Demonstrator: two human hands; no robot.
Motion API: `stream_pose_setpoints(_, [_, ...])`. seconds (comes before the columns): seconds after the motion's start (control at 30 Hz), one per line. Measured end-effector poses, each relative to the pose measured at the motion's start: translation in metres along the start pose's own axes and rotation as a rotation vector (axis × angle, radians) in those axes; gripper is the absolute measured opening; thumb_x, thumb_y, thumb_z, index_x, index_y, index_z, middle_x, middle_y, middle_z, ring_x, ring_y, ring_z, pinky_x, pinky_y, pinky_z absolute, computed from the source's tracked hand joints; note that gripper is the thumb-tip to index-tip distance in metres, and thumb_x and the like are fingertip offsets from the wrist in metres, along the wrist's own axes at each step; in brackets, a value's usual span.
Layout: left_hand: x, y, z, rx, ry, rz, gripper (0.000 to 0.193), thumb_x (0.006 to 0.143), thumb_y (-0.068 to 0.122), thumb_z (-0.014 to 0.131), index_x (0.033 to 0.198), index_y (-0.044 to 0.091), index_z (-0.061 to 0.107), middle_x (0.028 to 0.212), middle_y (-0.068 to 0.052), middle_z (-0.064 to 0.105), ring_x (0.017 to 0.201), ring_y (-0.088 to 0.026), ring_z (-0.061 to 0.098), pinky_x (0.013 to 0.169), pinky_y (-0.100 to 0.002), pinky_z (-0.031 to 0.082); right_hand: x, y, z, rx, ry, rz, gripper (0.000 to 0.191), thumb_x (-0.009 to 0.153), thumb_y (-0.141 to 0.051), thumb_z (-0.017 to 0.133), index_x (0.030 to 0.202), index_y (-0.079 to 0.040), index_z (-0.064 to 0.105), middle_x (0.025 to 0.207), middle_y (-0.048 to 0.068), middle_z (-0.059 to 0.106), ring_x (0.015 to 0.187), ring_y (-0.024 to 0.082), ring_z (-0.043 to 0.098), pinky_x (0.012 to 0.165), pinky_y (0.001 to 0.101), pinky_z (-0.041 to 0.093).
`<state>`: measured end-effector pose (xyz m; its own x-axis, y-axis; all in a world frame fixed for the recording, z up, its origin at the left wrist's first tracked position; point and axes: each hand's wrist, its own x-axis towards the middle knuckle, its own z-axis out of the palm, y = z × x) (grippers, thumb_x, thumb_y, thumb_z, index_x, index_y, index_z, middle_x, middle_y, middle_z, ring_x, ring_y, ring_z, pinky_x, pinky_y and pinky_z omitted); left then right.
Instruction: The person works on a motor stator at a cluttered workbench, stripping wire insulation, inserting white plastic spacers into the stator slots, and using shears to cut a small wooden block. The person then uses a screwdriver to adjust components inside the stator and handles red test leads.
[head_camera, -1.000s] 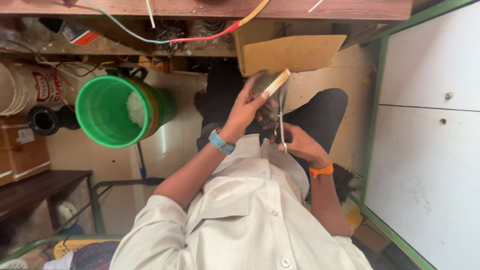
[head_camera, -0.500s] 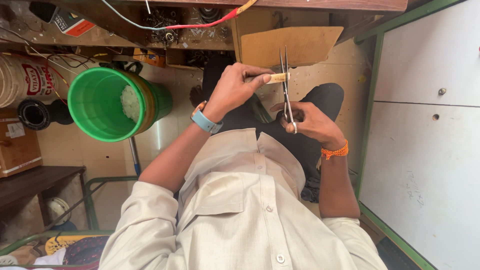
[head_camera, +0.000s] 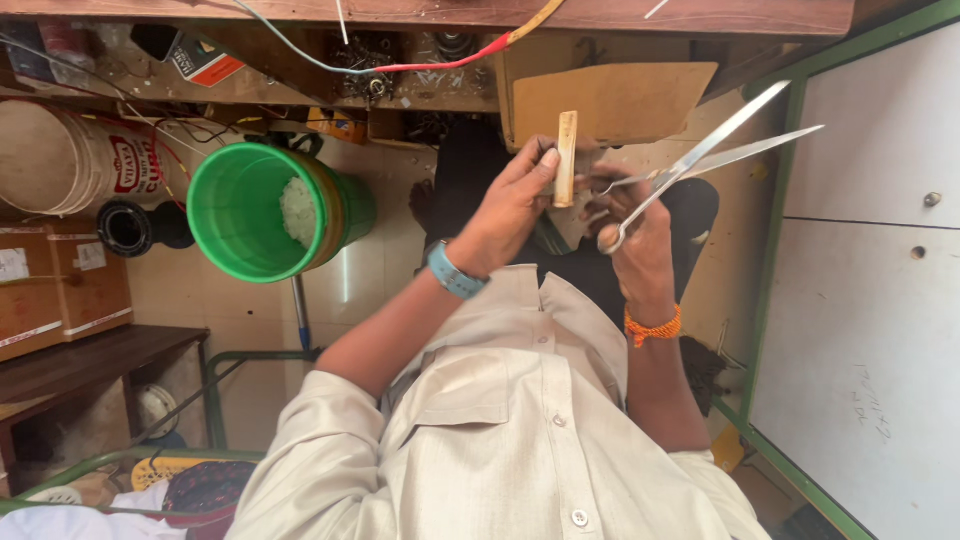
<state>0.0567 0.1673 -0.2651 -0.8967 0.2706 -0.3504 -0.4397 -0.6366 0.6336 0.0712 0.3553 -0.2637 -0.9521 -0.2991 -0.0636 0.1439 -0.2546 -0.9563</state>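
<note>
My left hand (head_camera: 510, 205), with a blue band on the wrist, pinches a short pale wooden stick (head_camera: 566, 158) and holds it upright in front of my chest. Just to its right, my right hand (head_camera: 640, 240), with an orange thread on the wrist, grips steel scissors (head_camera: 715, 155) by the handles. The blades are spread apart and point up and to the right, away from the stick. A brown cardboard sheet (head_camera: 625, 100) lies behind both hands, over my dark trousers.
A green bucket (head_camera: 250, 210) with white stuff inside stands on the floor to the left, beside a white pail (head_camera: 60, 160) and cardboard boxes (head_camera: 60, 290). Wires run along a cluttered shelf (head_camera: 330, 70) above. A white cabinet with a green frame (head_camera: 870, 250) fills the right side.
The scissors have swung from hanging vertically to pointing up and right with blades spread. My left hand has turned the stick from level to upright.
</note>
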Motion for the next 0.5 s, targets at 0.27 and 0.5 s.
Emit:
stream_pose_setpoints(0.27, [0.013, -0.072, -0.015, -0.173, 0.213, 0.212, 0.029, 0.107, 0.031, 0.058, 0.121, 0.005, 0.059, 0.108, -0.005, 0.067, 0.097, -0.012, 0.062, 0.088, -0.031, 0.052, 0.020, 0.011, 0.025, -0.085, 0.242, 0.037, 0.045, 0.087, -0.006, 0.086, 0.125, 0.000, 0.063, 0.110, 0.006, 0.071, 0.101, 0.013, 0.070, 0.090, 0.0271, 0.061])
stream_pose_setpoints(0.5, [0.019, -0.043, -0.029, 0.389, 0.051, 0.255, 0.049, 0.094, 0.023, 0.076, 0.134, 0.000, 0.060, 0.115, -0.006, 0.069, 0.102, -0.009, 0.064, 0.090, -0.028, 0.055, 0.023, 0.017, -0.001, -0.225, 0.069, 0.151, 0.027, 0.091, 0.000, 0.080, 0.109, -0.002, 0.060, 0.099, 0.002, 0.066, 0.090, 0.010, 0.066, 0.081, 0.0251, 0.057])
